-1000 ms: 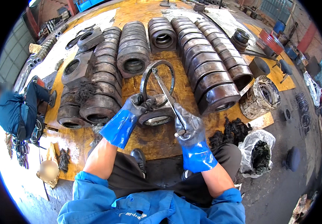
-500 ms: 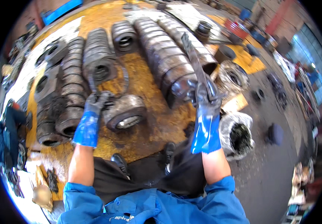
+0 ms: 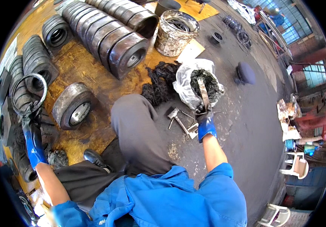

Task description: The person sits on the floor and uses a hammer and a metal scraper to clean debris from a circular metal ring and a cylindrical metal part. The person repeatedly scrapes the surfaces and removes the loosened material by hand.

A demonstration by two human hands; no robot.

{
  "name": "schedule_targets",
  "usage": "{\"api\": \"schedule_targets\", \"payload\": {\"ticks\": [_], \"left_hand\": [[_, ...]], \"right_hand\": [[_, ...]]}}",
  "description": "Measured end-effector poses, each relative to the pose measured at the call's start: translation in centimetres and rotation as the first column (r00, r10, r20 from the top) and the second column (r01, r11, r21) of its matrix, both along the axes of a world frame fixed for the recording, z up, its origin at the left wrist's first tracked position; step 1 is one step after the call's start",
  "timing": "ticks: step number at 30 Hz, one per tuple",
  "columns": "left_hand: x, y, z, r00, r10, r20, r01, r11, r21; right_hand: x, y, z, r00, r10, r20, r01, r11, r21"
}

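My left hand [image 3: 31, 123], in a blue glove with blackened fingers, is closed on the lower edge of a thin metal ring [image 3: 45, 87]. The ring stands up from my fist at the far left, in front of a row of thick rings. At the right, my gloved right hand [image 3: 205, 119] grips a flat stick [image 3: 204, 93]. Its far end rests in dark grease [image 3: 210, 81] inside a container lined with a clear plastic bag [image 3: 182, 86]. How deep the tip goes is hidden.
A short thick ring [image 3: 62, 108] lies between my hands. Rows of thick metal rings [image 3: 102, 39] stand beyond. Black rags [image 3: 161, 81], a hammer [image 3: 177, 117], a smeared bucket [image 3: 163, 38] and a dark round stool [image 3: 245, 73] are around the container.
My view has turned right. The right hand has brought the stick down from upright into the grease. My left hand still holds the ring, farther left of my body.
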State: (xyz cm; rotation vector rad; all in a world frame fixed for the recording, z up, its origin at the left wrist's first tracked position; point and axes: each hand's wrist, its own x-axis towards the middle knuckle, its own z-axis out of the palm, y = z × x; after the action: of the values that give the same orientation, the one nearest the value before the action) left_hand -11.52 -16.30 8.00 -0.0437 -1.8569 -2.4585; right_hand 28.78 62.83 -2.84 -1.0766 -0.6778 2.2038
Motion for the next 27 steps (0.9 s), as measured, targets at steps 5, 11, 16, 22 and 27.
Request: {"api": "schedule_targets", "payload": {"ticks": [5,11,16,22,27], "left_hand": [[1.6,1.4,1.7,0.997,0.027,0.079,-0.023,0.998,-0.057],[2.5,4.4,1.6,0.988,0.004,0.153,0.010,0.996,-0.091],[3.4,4.1,2.3,0.983,0.024,0.182,-0.002,0.992,-0.124],[3.1,6.0,2.1,0.989,-0.066,0.135,0.073,0.996,-0.052],[4.2,6.6,3.0,0.987,-0.067,0.145,0.076,0.996,-0.054]], "right_hand": [[1.5,-0.3,-4.0,0.974,-0.226,-0.012,0.222,0.967,-0.128],[4.0,2.1,-9.2,0.860,-0.509,-0.040,0.480,0.832,-0.279],[9.1,-1.5,-10.1,0.900,-0.431,0.070,0.430,0.846,-0.316],[12.6,-2.3,-7.6,0.953,-0.271,0.136,0.298,0.917,-0.265],[13.8,-2.7,-4.9,0.968,-0.154,0.200,0.188,0.969,-0.160]]}}
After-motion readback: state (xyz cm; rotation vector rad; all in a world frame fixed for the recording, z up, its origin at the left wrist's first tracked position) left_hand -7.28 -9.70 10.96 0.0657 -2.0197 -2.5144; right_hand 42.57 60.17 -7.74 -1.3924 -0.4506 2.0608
